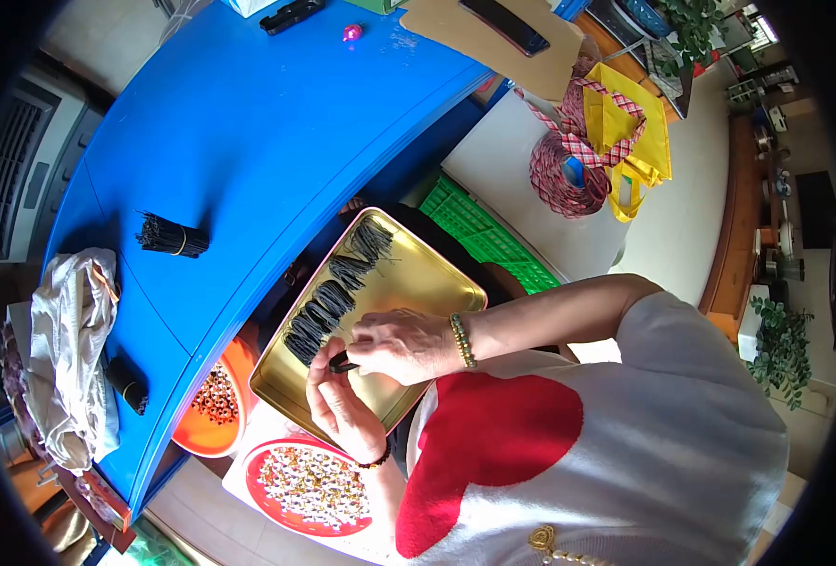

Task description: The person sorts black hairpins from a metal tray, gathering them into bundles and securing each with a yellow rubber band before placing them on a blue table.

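A gold-coloured tray (427,275) rests in front of the body, tilted in this view. Along its left side runs a row of small bundles of black cord (322,309). Over the tray's lower edge, my right hand (401,346), with a beaded bracelet at the wrist, is closed on a small black bundle (342,362). My left hand (341,398) pinches the same bundle from the other side with thumb and fingers. Part of the bundle is hidden by the fingers.
A blue table (248,113) carries a banded black bundle (173,236), another dark bundle (127,384) and a white cloth (76,358). An orange basin (201,434) and a red tray (259,486) hold small pieces. A green crate (489,236) and yellow bag (654,123) are beyond.
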### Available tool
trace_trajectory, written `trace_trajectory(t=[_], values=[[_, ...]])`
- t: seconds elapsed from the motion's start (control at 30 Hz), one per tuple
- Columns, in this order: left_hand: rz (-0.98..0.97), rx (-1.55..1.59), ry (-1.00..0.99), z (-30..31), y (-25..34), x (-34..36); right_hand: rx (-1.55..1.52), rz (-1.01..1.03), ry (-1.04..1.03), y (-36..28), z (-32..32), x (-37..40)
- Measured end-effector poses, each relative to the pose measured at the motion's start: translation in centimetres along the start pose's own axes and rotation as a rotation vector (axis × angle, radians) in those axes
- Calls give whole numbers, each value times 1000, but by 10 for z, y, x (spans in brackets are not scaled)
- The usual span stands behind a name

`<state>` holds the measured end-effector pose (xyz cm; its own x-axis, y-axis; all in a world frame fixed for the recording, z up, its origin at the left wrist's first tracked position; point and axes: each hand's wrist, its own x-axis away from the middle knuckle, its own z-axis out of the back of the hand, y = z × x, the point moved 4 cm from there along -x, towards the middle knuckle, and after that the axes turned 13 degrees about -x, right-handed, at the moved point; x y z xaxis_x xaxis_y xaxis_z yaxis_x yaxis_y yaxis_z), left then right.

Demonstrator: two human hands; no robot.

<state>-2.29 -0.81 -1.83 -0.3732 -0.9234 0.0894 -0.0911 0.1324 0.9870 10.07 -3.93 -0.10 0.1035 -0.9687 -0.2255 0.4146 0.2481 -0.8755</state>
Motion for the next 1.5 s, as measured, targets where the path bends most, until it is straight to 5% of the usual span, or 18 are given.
trace_trajectory(t=[0.23, 0.63, 1.13, 1.23, 1.27, 1.5], values=[[84, 191, 80, -15, -3, 1, 35, -72, 28, 4, -11, 3], [177, 308, 100, -13, -7, 1, -392, -172, 302, 8, -18, 9], [274, 326, 73, -9, -16, 6, -379, -339, 440, 10, -34, 15], [364, 331, 137, -4, -29, 7, -400, -409, 431, 13, -39, 14], [390, 298, 297, -4, -34, 6, -419, -449, 416, 20, -45, 14], [251, 63, 402, 15, -17, -4, -487, -321, 423, 28, -73, -4]])
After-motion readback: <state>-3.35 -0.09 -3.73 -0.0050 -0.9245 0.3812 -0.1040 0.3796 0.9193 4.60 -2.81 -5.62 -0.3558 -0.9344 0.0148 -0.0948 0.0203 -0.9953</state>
